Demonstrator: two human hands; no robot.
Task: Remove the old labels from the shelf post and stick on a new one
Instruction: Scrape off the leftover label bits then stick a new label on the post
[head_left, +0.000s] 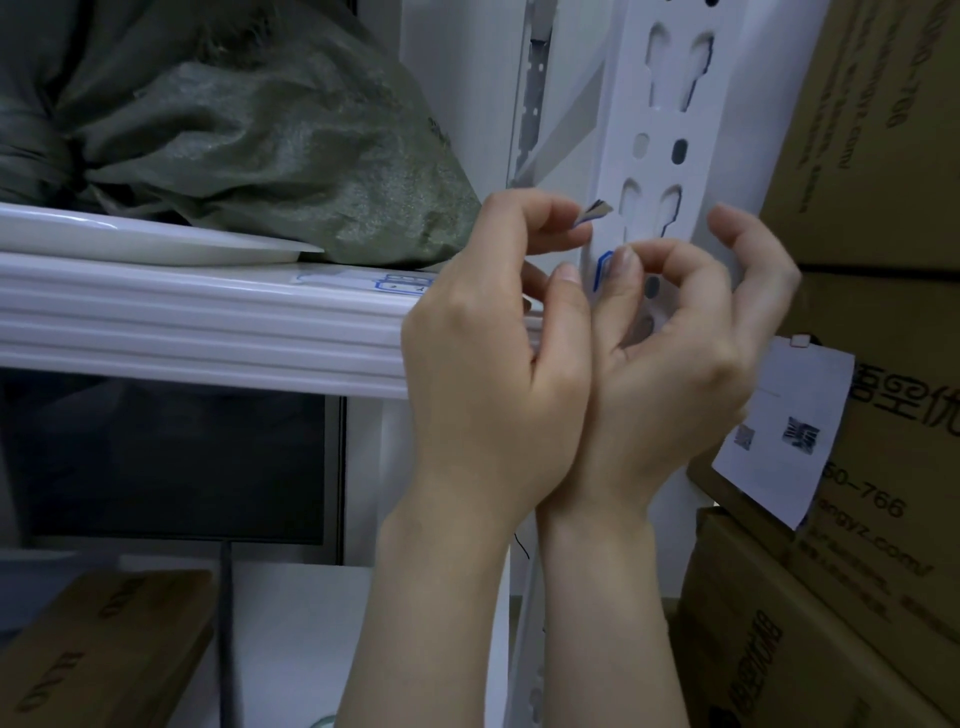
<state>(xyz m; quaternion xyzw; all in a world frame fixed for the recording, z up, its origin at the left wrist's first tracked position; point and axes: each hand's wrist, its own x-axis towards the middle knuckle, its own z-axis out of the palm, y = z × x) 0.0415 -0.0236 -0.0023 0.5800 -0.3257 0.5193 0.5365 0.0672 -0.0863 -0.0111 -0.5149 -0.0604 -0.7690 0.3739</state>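
A white slotted shelf post (660, 156) rises on the right of centre. A blue-edged old label (602, 267) is stuck on it, mostly hidden by fingers. My left hand (488, 343) pinches a small torn label scrap (595, 213) between its fingertips, just left of the post. My right hand (680, 353) is curled against the post, and its thumb tip presses on the blue-edged label. Both wrists touch below the label.
A white shelf beam (197, 322) runs left from the post, with another blue-edged label (402, 283) on top. A green woven sack (270, 135) and a white plate (150, 239) sit above it. Cardboard boxes (883, 130) stack at the right, one with a white paper tag (784, 431).
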